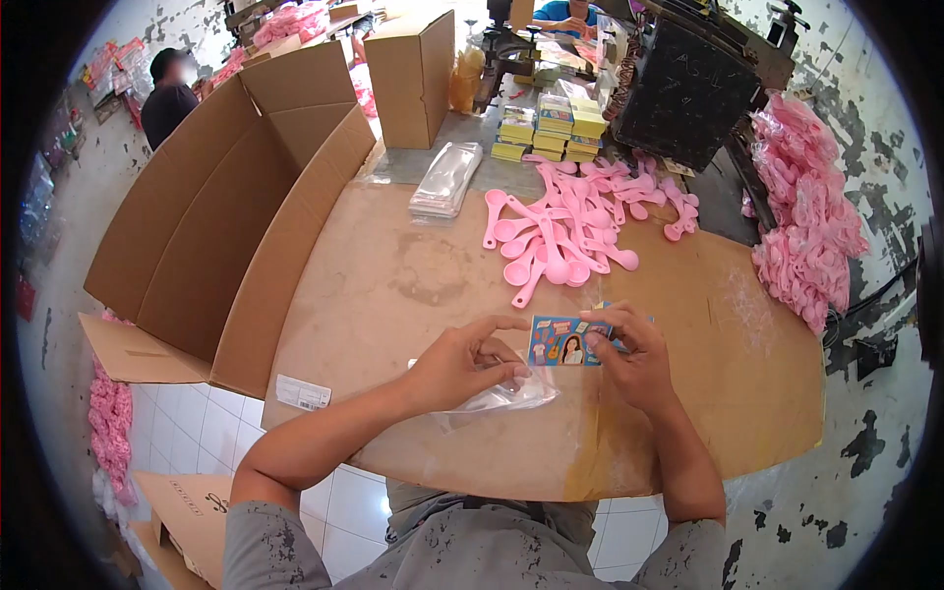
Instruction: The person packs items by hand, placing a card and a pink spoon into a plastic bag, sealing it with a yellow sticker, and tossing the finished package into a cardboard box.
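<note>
My left hand (462, 362) pinches a clear plastic bag (506, 395) that lies on the cardboard-covered table (393, 285). My right hand (629, 359) holds a colourful printed header card (562, 341) at the bag's upper end, fingers curled over its right edge. Both hands meet at the card, near the table's front edge. A pile of pink plastic spoons (565, 231) lies further back on the table, apart from both hands.
A large open cardboard box (226, 216) stands on the left. A stack of clear bags (447, 177), card stacks (556, 128), a smaller box (413, 74) and a dark machine (688, 88) sit at the back. Bagged pink spoons (806, 226) hang right. Other people are at the back.
</note>
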Action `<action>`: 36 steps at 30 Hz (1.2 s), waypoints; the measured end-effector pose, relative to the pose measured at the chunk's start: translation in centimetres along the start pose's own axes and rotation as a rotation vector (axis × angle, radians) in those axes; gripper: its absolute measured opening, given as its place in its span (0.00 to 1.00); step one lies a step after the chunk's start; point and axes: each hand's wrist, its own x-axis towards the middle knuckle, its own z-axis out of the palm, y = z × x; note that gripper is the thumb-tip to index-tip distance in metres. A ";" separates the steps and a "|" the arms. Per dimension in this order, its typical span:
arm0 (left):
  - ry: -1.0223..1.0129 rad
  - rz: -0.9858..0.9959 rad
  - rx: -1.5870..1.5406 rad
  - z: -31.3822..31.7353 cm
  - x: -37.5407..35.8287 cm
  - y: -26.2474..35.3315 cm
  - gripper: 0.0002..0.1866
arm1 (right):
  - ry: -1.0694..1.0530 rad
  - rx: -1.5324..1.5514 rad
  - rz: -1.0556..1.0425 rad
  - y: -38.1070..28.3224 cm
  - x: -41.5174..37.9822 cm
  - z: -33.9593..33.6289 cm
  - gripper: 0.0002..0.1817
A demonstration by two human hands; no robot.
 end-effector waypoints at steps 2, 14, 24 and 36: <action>0.028 -0.003 -0.047 -0.3 0.2 -0.1 0.28 | -0.090 -0.080 -0.093 -0.3 0.2 -0.3 0.15; 0.063 0.031 -0.003 -0.3 0.1 0.3 0.29 | -0.136 -0.112 -0.131 -1.1 0.4 -0.7 0.15; -0.080 -0.017 0.289 0.4 -0.3 1.9 0.32 | -0.005 0.252 0.131 -0.2 -0.7 2.8 0.20; -0.080 -0.048 0.072 0.3 -0.2 0.3 0.34 | -0.390 -0.212 -0.200 -1.3 0.2 1.7 0.12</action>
